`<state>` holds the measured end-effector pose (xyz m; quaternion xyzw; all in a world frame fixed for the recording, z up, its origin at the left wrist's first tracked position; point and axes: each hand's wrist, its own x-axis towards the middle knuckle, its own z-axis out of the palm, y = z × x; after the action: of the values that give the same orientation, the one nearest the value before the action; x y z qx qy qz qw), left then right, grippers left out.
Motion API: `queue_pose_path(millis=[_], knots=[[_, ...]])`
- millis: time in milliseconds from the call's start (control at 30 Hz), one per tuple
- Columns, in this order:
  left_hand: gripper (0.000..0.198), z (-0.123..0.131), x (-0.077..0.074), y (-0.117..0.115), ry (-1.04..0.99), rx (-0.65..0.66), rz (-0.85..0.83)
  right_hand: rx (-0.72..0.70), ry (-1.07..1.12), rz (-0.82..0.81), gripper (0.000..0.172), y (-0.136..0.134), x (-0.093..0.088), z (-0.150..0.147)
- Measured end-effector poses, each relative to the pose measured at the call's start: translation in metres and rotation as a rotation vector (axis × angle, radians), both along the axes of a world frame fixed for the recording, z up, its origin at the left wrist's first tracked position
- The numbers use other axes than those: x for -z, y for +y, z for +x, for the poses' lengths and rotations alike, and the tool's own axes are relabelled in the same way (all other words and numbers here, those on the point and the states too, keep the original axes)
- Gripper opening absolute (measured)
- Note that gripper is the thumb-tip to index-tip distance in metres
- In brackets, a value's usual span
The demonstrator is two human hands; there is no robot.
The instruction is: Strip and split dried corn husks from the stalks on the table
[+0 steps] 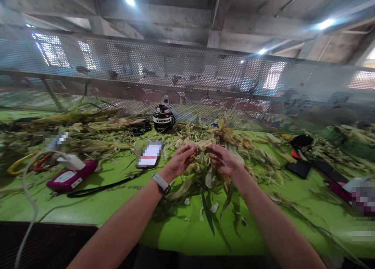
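Head view: both hands meet over the husk pile [190,185], mid-table. Pale husk piece [204,144] sits right at the fingertips, between left hand [184,158] and right hand [224,159]; long axis looks roughly left-right, one hand at each end, neither clearly nearer. Left thumb and finger pinch its left end; right fingertips seem to grip the right end, other fingers loosely curled. Blur, exact contact unclear. Green table [123,210] has its near edge well apart from the hands, mostly open top between the forearms, few scraps. Left: phone [150,153] near left hand, magenta power bank [72,177] farther left. Far: black bottle [163,120], then perforated screen [187,73] along the far side. Right: more loose husks [265,159], tighter room.
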<state>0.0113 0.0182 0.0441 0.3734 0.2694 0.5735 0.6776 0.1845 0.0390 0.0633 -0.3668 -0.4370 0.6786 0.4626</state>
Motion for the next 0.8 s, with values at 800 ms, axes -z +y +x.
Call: queue_pose_path(millis=[800], knots=[[0.030,0.000,-0.001,0.004,0.381,0.085,-0.017,-0.183,-0.285,0.177,0.023,0.000,0.012,-0.005]])
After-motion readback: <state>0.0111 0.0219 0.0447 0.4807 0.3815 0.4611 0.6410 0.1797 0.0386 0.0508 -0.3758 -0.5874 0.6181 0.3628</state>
